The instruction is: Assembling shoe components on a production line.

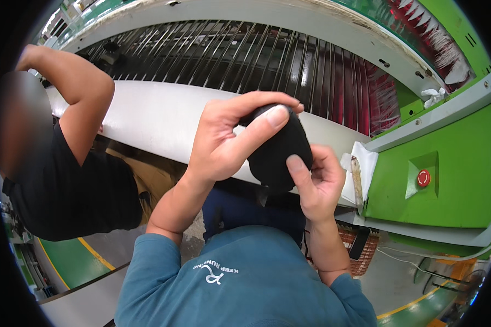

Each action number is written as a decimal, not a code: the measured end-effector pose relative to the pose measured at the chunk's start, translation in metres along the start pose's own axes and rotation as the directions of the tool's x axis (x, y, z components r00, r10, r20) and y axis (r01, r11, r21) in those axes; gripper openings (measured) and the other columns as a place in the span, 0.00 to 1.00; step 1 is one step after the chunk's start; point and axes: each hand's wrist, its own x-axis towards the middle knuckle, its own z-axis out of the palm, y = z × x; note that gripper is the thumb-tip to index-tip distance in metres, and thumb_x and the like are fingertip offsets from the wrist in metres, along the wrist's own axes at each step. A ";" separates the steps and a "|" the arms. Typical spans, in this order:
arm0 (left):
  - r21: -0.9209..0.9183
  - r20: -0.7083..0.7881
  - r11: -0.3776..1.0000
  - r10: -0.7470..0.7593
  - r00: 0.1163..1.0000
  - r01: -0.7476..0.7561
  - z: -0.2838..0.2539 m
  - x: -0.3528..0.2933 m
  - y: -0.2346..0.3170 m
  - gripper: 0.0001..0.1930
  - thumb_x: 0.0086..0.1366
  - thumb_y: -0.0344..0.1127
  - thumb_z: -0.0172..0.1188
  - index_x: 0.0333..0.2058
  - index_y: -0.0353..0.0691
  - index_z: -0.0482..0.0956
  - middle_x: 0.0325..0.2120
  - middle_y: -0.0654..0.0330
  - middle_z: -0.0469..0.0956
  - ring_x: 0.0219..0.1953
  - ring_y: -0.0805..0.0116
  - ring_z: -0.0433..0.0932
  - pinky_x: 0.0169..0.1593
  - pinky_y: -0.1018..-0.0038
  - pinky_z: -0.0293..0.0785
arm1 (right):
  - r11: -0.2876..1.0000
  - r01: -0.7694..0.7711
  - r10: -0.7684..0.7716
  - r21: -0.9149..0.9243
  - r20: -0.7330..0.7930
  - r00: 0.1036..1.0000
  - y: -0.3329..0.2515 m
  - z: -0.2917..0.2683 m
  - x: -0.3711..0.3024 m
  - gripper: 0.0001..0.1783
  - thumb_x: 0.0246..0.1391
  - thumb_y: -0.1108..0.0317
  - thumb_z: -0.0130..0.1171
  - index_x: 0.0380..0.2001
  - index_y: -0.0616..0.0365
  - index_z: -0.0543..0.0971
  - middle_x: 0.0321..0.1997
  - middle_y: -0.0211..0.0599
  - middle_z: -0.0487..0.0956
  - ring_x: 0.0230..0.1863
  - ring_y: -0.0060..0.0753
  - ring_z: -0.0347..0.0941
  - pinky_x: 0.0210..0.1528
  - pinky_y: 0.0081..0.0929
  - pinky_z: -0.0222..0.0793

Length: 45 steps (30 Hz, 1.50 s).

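Two bare forearms rise from teal sleeves at the near edge and meet in the middle. The left hand is the larger in view — its fingers curl over from the far side and its thumb presses flat across the front. The right hand sits lower and nearer, palm inward, thumb pointing up — both hands closed in a grip.

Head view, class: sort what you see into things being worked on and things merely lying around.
In hand:
black fabric piece
left hand
right hand

Lying about:
white cloth
red round button
woven basket
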 end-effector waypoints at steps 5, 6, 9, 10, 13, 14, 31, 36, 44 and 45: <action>-0.243 0.090 0.957 -0.143 0.986 0.161 -0.004 0.021 -0.044 0.42 0.86 0.62 0.34 0.54 0.25 0.86 0.46 0.45 0.90 0.51 0.55 0.89 0.61 0.63 0.84 | 0.990 0.084 -0.089 -0.113 -0.041 0.995 -0.014 0.010 0.032 0.20 0.62 0.65 0.80 0.45 0.63 0.79 0.38 0.32 0.86 0.38 0.17 0.81 0.42 0.19 0.76; -0.356 0.059 0.919 -0.158 0.986 0.169 0.003 0.020 -0.059 0.43 0.87 0.63 0.31 0.51 0.29 0.89 0.46 0.52 0.90 0.48 0.67 0.87 0.58 0.70 0.82 | 0.990 0.118 -0.124 -0.078 -0.070 0.990 -0.012 0.019 0.041 0.23 0.60 0.64 0.82 0.46 0.62 0.77 0.40 0.33 0.86 0.40 0.19 0.82 0.44 0.20 0.79; -0.334 -0.136 0.941 -0.105 0.985 0.054 0.017 0.018 -0.076 0.41 0.87 0.63 0.32 0.54 0.30 0.86 0.43 0.55 0.88 0.46 0.69 0.85 0.54 0.71 0.81 | 0.995 0.078 -0.082 -0.061 -0.068 0.994 -0.005 0.017 0.060 0.28 0.58 0.61 0.84 0.47 0.62 0.75 0.41 0.35 0.86 0.42 0.21 0.82 0.45 0.21 0.80; -0.346 -0.146 0.934 -0.145 0.979 0.086 0.016 0.016 -0.075 0.41 0.87 0.63 0.32 0.52 0.30 0.86 0.42 0.57 0.88 0.44 0.71 0.84 0.51 0.72 0.80 | 0.996 0.073 -0.076 -0.044 -0.075 0.994 -0.005 0.018 0.063 0.28 0.57 0.61 0.85 0.47 0.62 0.75 0.41 0.35 0.85 0.42 0.21 0.82 0.46 0.21 0.80; -0.375 -0.119 0.923 -0.138 0.983 0.084 0.018 0.020 -0.077 0.41 0.87 0.63 0.32 0.52 0.30 0.86 0.41 0.57 0.87 0.43 0.73 0.83 0.50 0.74 0.80 | 0.995 0.081 -0.086 -0.064 -0.078 0.993 -0.004 0.015 0.064 0.27 0.57 0.63 0.84 0.47 0.62 0.75 0.41 0.34 0.85 0.42 0.20 0.81 0.47 0.20 0.79; -0.389 -0.126 0.917 -0.147 0.981 0.087 0.020 0.021 -0.077 0.41 0.87 0.63 0.32 0.51 0.31 0.86 0.40 0.58 0.87 0.42 0.73 0.83 0.49 0.74 0.80 | 0.994 0.089 -0.095 -0.070 -0.086 0.992 -0.003 0.015 0.064 0.27 0.57 0.64 0.84 0.47 0.62 0.75 0.41 0.33 0.85 0.42 0.20 0.81 0.48 0.20 0.79; -0.088 -0.208 0.992 0.074 0.975 -0.094 0.020 0.007 -0.084 0.31 0.86 0.57 0.46 0.43 0.31 0.84 0.31 0.60 0.84 0.32 0.74 0.79 0.38 0.74 0.76 | 0.988 0.107 -0.112 -0.108 -0.042 0.993 0.001 0.010 0.058 0.28 0.60 0.61 0.82 0.49 0.61 0.73 0.43 0.34 0.85 0.43 0.21 0.81 0.48 0.22 0.79; 0.072 -0.154 0.987 0.154 0.976 -0.145 0.019 -0.006 -0.066 0.27 0.78 0.54 0.62 0.55 0.31 0.77 0.32 0.53 0.84 0.34 0.67 0.83 0.41 0.70 0.79 | 0.968 0.184 -0.189 -0.169 -0.011 0.982 0.003 0.012 0.049 0.28 0.61 0.61 0.82 0.50 0.61 0.72 0.42 0.37 0.86 0.43 0.23 0.83 0.46 0.24 0.81; 0.162 -0.185 0.975 0.184 0.965 -0.155 0.002 -0.034 -0.062 0.35 0.78 0.62 0.53 0.57 0.28 0.76 0.41 0.49 0.87 0.41 0.62 0.86 0.47 0.66 0.82 | 0.983 0.127 -0.132 -0.136 -0.028 0.991 0.020 -0.002 0.024 0.18 0.67 0.61 0.76 0.42 0.59 0.77 0.30 0.23 0.78 0.30 0.13 0.69 0.33 0.17 0.67; 0.169 -0.176 0.973 0.184 0.967 -0.154 0.000 -0.037 -0.060 0.35 0.78 0.62 0.53 0.57 0.28 0.76 0.41 0.49 0.87 0.41 0.62 0.86 0.47 0.66 0.82 | 0.980 0.125 -0.133 -0.155 -0.041 0.990 0.023 -0.003 0.018 0.15 0.68 0.63 0.74 0.40 0.59 0.77 0.30 0.25 0.78 0.29 0.14 0.69 0.33 0.17 0.66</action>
